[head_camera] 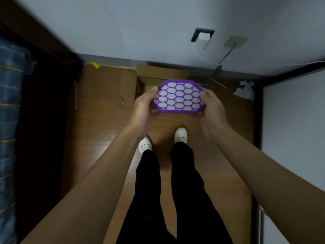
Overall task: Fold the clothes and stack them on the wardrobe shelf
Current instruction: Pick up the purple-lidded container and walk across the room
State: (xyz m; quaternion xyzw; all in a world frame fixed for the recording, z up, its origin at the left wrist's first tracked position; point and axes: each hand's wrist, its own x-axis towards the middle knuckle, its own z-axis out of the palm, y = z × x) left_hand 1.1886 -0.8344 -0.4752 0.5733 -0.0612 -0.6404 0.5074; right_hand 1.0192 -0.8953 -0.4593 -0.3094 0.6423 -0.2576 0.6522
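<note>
Purple lattice basket (177, 96), centre frame, ends clasped in curled grips of left hand (144, 110) and right hand (212, 111).

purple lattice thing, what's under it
An open cardboard box on the wood floor. The lattice thing, held by left hand and right hand, covers the box's inside; contents cannot be seen.
</note>
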